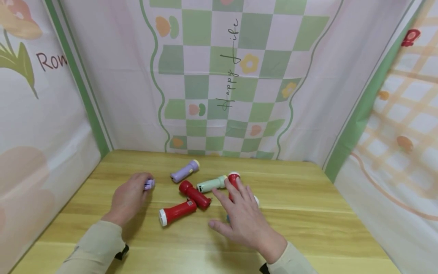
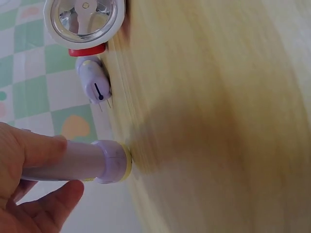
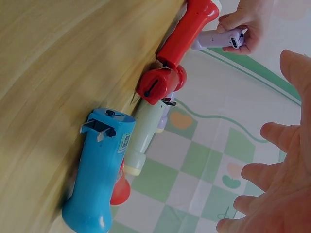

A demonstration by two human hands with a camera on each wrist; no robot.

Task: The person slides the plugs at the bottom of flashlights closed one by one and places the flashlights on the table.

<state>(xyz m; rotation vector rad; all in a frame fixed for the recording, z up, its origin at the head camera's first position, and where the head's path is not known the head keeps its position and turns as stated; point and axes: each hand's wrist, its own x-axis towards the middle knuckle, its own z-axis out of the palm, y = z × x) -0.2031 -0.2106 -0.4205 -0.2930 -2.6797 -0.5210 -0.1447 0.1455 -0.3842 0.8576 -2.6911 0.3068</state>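
My left hand pinches a purple flashlight between thumb and fingers. It stands upright, its yellow-rimmed head down at the tabletop and its tail end up. My right hand hovers with fingers spread and nothing held, over a blue flashlight and a red flashlight with a white rim. In the head view that hand hides most of the blue one. Between the hands lie a mint green flashlight, an all-red flashlight and a red flashlight with a white head.
A second purple flashlight lies toward the back of the wooden table. Printed cloth curtains stand behind the table and at both sides.
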